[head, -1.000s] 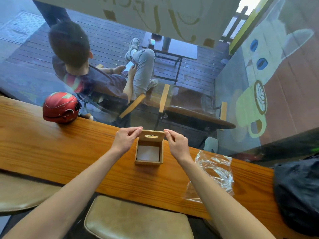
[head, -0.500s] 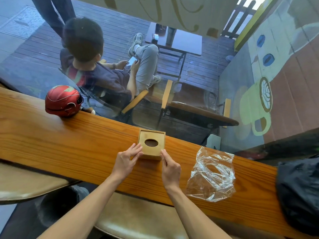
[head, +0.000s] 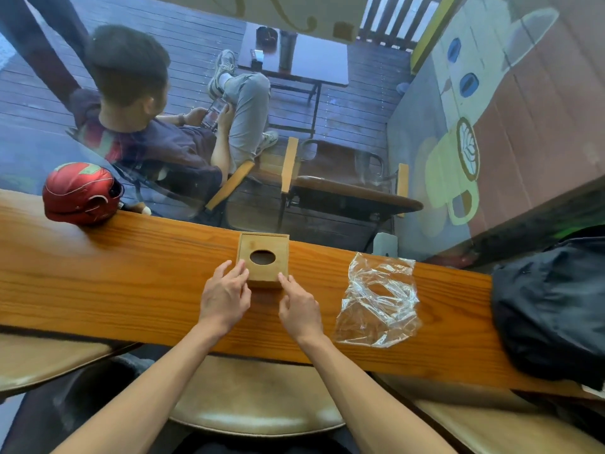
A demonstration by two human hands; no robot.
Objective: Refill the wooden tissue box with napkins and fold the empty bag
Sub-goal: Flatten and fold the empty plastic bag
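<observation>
Tissue box (head: pixel 264 257) between open hands

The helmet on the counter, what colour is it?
Red, with small pale markings; the helmet shows in the head view, at the counter's far left.

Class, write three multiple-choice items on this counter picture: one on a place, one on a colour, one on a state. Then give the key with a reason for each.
1. Where does the plastic bag lie relative to the wooden tissue box?
A. on its right
B. on its left
C. on top of it

2. What colour is the helmet?
A. blue
B. red
C. white

3. How is the box's lid?
A. removed
B. propped open
C. closed

Key: 1 A, the bag lies right of the box, apart from it. 2 B, its shell is red. 3 C, the lid with the oval hole sits flat on top.
</observation>
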